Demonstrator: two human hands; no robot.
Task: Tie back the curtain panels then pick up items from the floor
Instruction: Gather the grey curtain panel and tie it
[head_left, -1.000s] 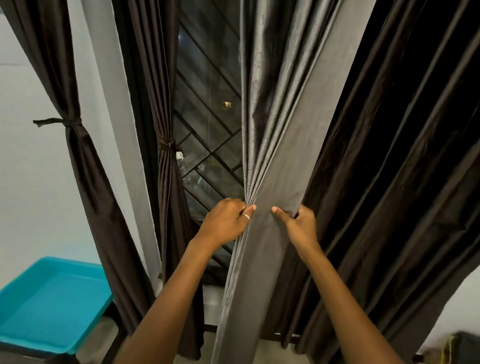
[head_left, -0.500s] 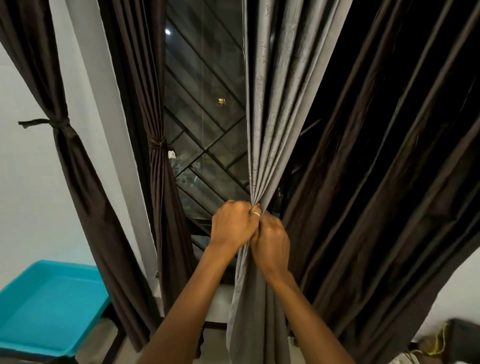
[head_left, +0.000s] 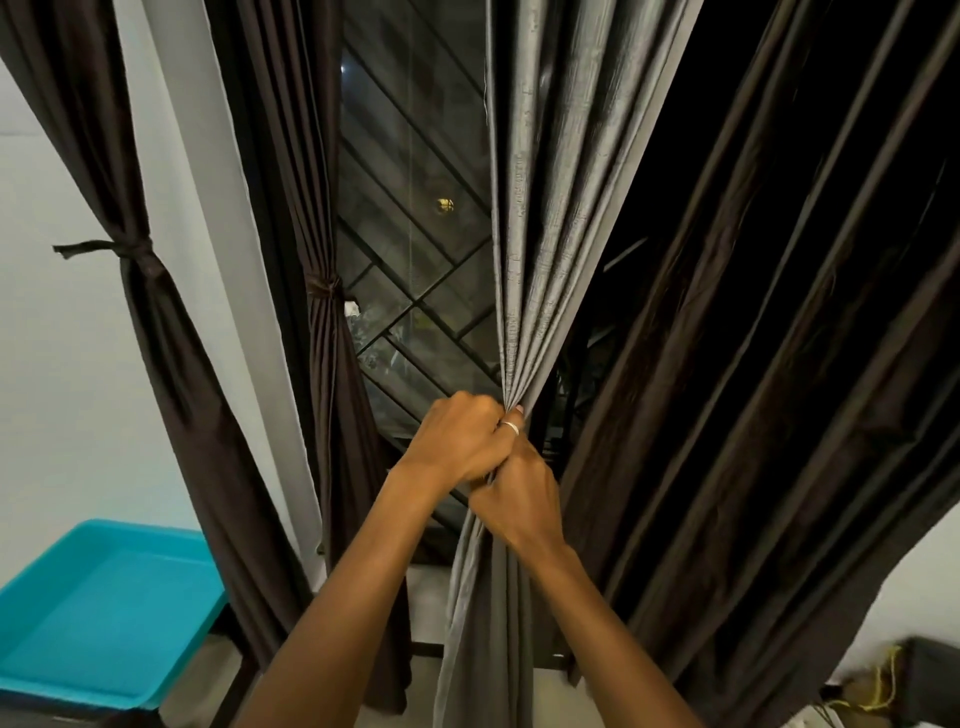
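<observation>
The grey curtain panel (head_left: 545, 260) hangs in the middle of the view, in front of the window grille (head_left: 415, 234), and its folds are collected into one narrow bunch at the height of the hands. The left hand (head_left: 457, 441), which wears a ring (head_left: 511, 427), has its fingers curled tightly around this bunch; the right hand (head_left: 519, 504) grips the same bunch directly under it, and the two hands touch each other. Below the hands the grey cloth falls straight down. To the right a wide dark brown curtain (head_left: 779, 364) hangs loose. To the left two dark panels are already bound, the nearer one (head_left: 332, 364) beside the window and the farther one (head_left: 156, 338) against the white wall, each with a tie (head_left: 104, 249) around its middle. A blue tray (head_left: 104, 613) stands at the lower left, and a yellow cord (head_left: 883, 686) lies at the lower right
</observation>
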